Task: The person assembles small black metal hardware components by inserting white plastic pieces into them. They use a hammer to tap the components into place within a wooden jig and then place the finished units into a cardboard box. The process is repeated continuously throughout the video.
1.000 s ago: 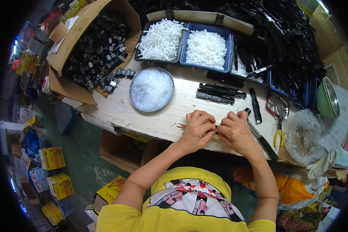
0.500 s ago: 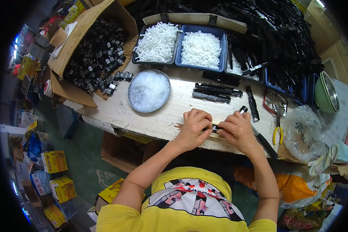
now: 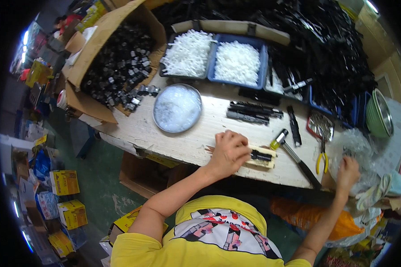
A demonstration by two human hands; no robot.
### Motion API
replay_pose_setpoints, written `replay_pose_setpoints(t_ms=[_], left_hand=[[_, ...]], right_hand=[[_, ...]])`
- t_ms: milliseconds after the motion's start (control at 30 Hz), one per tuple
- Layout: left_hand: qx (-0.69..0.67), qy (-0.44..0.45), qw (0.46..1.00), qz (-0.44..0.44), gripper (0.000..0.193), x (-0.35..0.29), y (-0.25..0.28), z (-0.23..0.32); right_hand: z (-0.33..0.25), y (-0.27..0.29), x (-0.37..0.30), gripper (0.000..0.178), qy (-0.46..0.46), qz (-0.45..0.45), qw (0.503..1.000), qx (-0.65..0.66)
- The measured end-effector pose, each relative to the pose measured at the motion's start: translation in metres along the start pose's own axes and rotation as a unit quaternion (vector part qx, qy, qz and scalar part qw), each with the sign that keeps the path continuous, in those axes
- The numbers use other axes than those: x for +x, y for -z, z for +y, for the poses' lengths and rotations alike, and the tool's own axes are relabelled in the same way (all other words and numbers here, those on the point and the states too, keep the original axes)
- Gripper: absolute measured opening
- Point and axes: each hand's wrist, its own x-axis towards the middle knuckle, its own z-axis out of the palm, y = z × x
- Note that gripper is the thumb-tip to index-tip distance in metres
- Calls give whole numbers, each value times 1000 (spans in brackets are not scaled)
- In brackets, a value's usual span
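A narrow black part (image 3: 260,155) lies in a cream-coloured block (image 3: 267,164) near the table's front edge. My left hand (image 3: 229,153) is closed over the left end of the part and block, hiding that end. Beside the block rests a hammer (image 3: 298,159) with a yellow head end and black handle. Far to the right, my right hand (image 3: 348,172) reaches over a clear plastic bag (image 3: 363,151), its fingers pinched together. Whatever small thing they may hold cannot be made out.
Black assemblies (image 3: 249,113) lie behind the block. Yellow-handled pliers (image 3: 321,162) sit beside a red dish (image 3: 318,124) of small metal pieces. A round pan (image 3: 158,118), bins of white plastic parts (image 3: 236,62) and a carton of black pieces (image 3: 73,73) stand farther back.
My right hand has left the black part and moved right to the plastic bag. My left hand stays at the block, whose right end and the hammer head now show.
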Motion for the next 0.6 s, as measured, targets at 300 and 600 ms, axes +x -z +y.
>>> replay_pose_setpoints(t_ms=[300, 600], left_hand=[[105, -28, 988, 109, 21, 34, 36, -46], [270, 197, 929, 158, 19, 136, 112, -141]], right_hand=[[69, -37, -15, 34, -80, -151, 984, 57], [66, -29, -13, 18, -98, -88, 988, 85]])
